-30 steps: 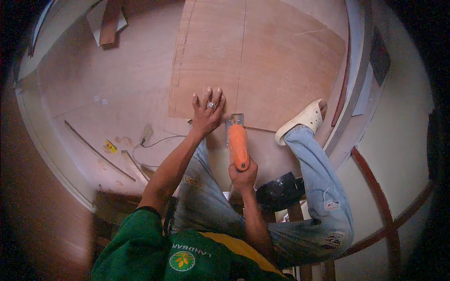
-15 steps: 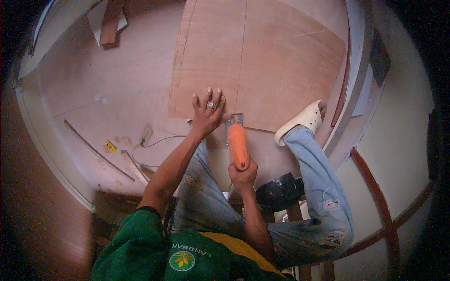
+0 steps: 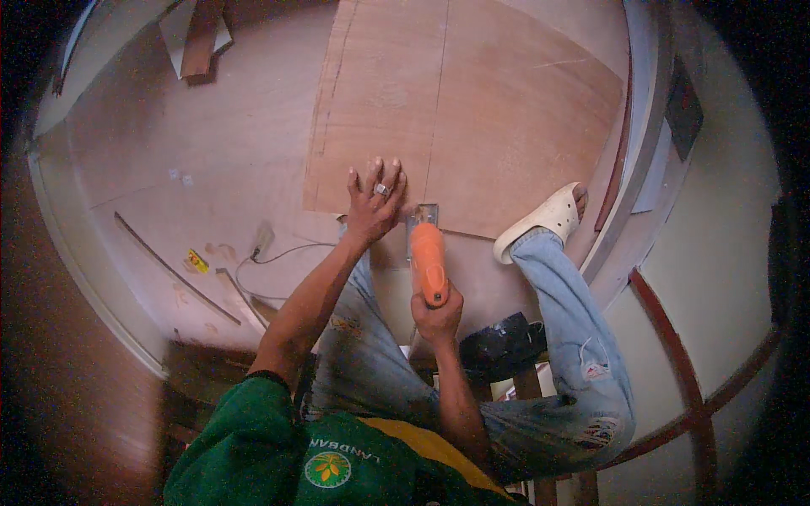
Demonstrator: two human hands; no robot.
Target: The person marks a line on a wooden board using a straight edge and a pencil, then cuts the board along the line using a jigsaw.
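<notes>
My left hand (image 3: 375, 207) lies with spread fingers, a ring on one, on the near edge of a large plywood board (image 3: 515, 126) marked with long lines. Just right of those fingers, an orange power saw (image 3: 429, 260) has its metal base plate at that edge, in line with one mark; the blade cannot be made out. My right hand (image 3: 436, 316) grips the saw's rear.
A light sandal (image 3: 540, 221) on my foot rests at the board's right corner. To the left lie a cord (image 3: 239, 274), a small yellow object (image 3: 198, 261) and a narrow strip (image 3: 177, 270). Offcuts (image 3: 196, 46) lie at upper left. A dark object (image 3: 502, 346) is between my legs.
</notes>
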